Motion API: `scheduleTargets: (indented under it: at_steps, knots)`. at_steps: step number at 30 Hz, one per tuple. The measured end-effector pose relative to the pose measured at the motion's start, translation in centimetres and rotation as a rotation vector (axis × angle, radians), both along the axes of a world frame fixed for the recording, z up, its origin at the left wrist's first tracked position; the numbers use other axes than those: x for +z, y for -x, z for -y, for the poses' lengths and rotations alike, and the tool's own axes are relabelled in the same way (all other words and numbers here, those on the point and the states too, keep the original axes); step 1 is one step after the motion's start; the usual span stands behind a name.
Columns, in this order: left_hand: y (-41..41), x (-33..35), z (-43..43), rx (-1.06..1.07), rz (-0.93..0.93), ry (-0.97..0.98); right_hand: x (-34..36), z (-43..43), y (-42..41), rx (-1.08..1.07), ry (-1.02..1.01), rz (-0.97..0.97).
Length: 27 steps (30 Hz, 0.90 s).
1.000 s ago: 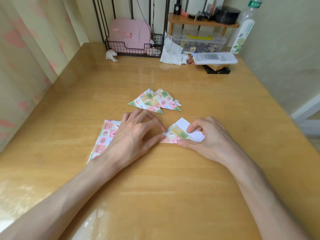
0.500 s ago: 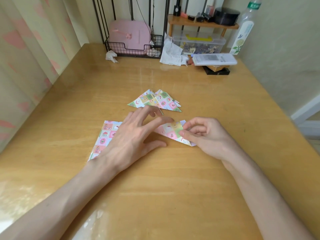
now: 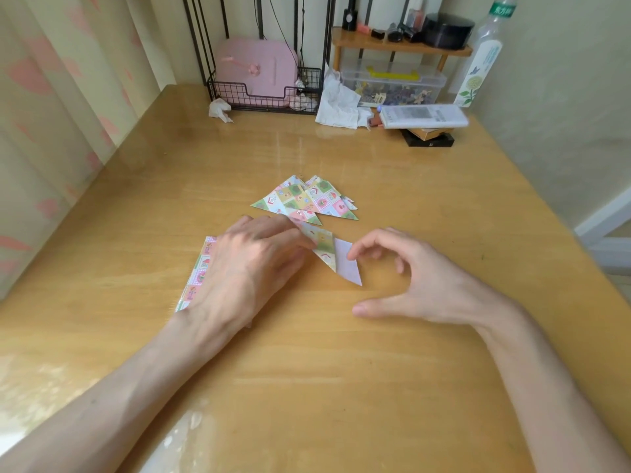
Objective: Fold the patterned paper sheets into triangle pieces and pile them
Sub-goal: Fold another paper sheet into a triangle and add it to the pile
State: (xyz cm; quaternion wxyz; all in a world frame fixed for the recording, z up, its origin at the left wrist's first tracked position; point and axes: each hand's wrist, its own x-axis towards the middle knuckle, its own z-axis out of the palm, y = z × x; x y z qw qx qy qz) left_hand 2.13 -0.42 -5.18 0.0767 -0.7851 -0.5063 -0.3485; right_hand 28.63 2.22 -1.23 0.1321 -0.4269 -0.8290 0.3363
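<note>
A half-folded patterned paper piece (image 3: 329, 252) lies on the wooden table (image 3: 307, 370), its white underside showing on the right flap. My left hand (image 3: 252, 264) presses its left end with the fingertips. My right hand (image 3: 409, 281) hovers just right of it, fingers curled and apart, one fingertip at the white flap's edge. A pile of folded patterned triangles (image 3: 307, 199) lies just behind. A stack of flat patterned sheets (image 3: 198, 274) sits under my left hand, mostly hidden.
At the table's back stand a black wire basket (image 3: 266, 93) with a pink item, crumpled tissues (image 3: 341, 104), a clear storage box (image 3: 392, 85), a small wooden shelf (image 3: 399, 46), a white remote-like box (image 3: 423, 116) and a tall bottle (image 3: 481, 59). A curtain hangs left.
The piece has been turned so it points toward me, with a white flap showing again. My right hand has let go and opened; my left hand shifted onto the piece's left end.
</note>
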Motion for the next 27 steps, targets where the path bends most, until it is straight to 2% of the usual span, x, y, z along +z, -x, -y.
scheduleTargets:
  at_steps: [3,8,13,21,27]
  knots:
    - [-0.1,0.2,0.2,0.035,0.118,0.048,-0.8,0.2,1.0,0.001,-0.172,-0.006]
    - [-0.1,0.6,0.2,0.010,0.134,0.131,-0.9,-0.2,1.1,-0.041,-0.346,-0.159]
    - [-0.3,0.4,0.4,-0.135,0.006,0.236,-1.0,0.1,1.1,0.005,-0.295,-0.064]
    - [-0.5,0.4,0.7,-0.215,-0.004,0.346,-1.3,0.5,1.6,0.084,-0.192,0.025]
    - [-0.5,0.1,0.6,-0.239,0.020,0.373,-1.3,0.5,1.5,0.128,-0.142,0.000]
